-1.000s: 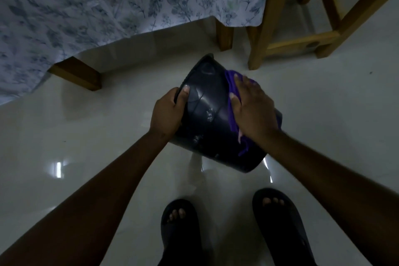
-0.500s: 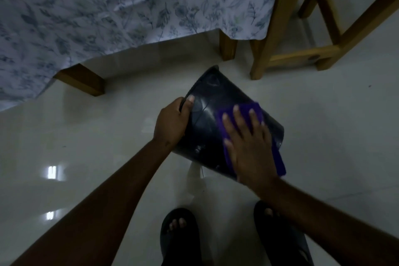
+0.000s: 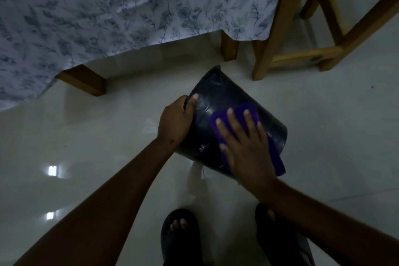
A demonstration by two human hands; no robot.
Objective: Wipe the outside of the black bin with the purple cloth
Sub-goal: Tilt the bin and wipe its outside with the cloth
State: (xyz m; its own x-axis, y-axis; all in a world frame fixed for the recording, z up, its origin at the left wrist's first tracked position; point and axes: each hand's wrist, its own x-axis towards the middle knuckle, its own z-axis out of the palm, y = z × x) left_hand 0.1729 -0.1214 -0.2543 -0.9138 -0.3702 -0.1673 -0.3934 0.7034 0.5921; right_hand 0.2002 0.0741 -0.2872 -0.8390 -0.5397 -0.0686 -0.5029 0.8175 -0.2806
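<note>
The black bin (image 3: 218, 101) is tilted on its side above the pale floor, its outer wall facing me. My left hand (image 3: 176, 122) grips the bin's rim at the left, thumb on the outside. My right hand (image 3: 244, 147) lies flat with spread fingers on the purple cloth (image 3: 274, 157), pressing it against the bin's wall. The cloth shows around the fingertips and hangs past the bin's lower right edge. The bin's opening is hidden from me.
A table draped in a floral cloth (image 3: 129, 6) fills the upper left, with wooden legs (image 3: 84, 80) close behind the bin. A wooden chair frame (image 3: 302, 58) stands at the upper right. My feet in dark sandals (image 3: 179, 235) are just below the bin on the glossy tiles.
My right hand slid the cloth from the bin's right side onto the wall facing me, fingers spreading flat. My left hand kept its grip on the rim. The view shifted slightly.
</note>
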